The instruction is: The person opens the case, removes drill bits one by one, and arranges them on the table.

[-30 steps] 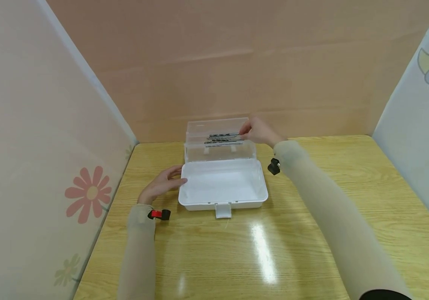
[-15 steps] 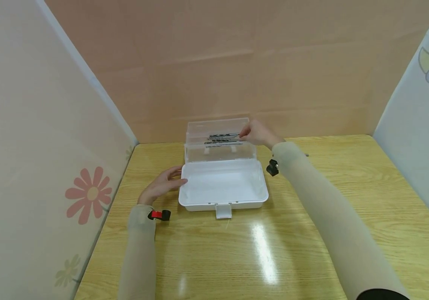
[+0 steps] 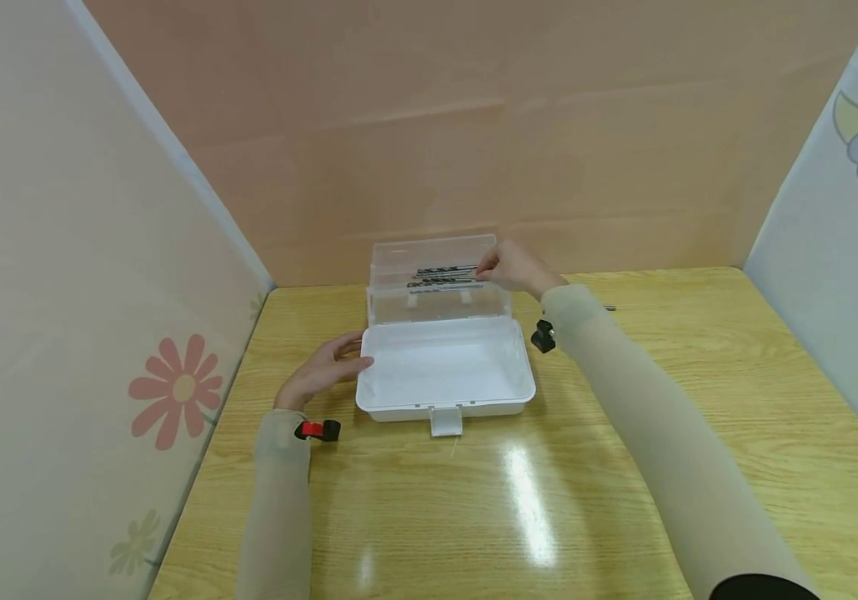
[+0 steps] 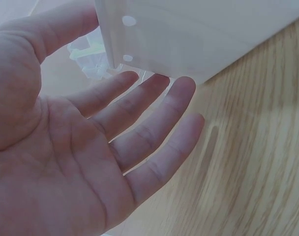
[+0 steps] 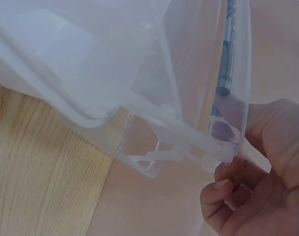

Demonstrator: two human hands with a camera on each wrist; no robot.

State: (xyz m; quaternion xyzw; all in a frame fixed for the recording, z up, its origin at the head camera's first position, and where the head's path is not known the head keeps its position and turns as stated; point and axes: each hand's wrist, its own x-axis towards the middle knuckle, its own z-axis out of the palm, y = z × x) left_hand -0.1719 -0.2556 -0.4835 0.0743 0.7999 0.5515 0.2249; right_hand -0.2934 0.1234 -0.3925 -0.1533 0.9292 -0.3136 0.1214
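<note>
A white plastic box [image 3: 444, 367] stands with its lid swung back on the wooden table. My left hand [image 3: 323, 368] is at its left side, thumb over the rim and the other fingers relaxed, nearly straight, by the outer wall; the left wrist view has their fingertips [image 4: 181, 88] near the box's lower edge. At the back, my right hand [image 3: 513, 267] holds the right edge of the clear lid [image 3: 439, 310], thumb seen through the plastic. Several dark drill bits [image 3: 444, 281] lie in the lid, left of that hand. One drill bit's shank [image 5: 224, 73] ends close to the thumb.
A small grey rod end [image 3: 609, 308] shows on the table beyond my right sleeve, the rest of it hidden. The box's white latch [image 3: 447, 422] hangs down in front. Behind the table rises a plain tan wall [image 3: 429, 125].
The small grey rod end has come into sight past the right sleeve, which has shifted slightly left. Both hands, the box and the drill bits otherwise look the same.
</note>
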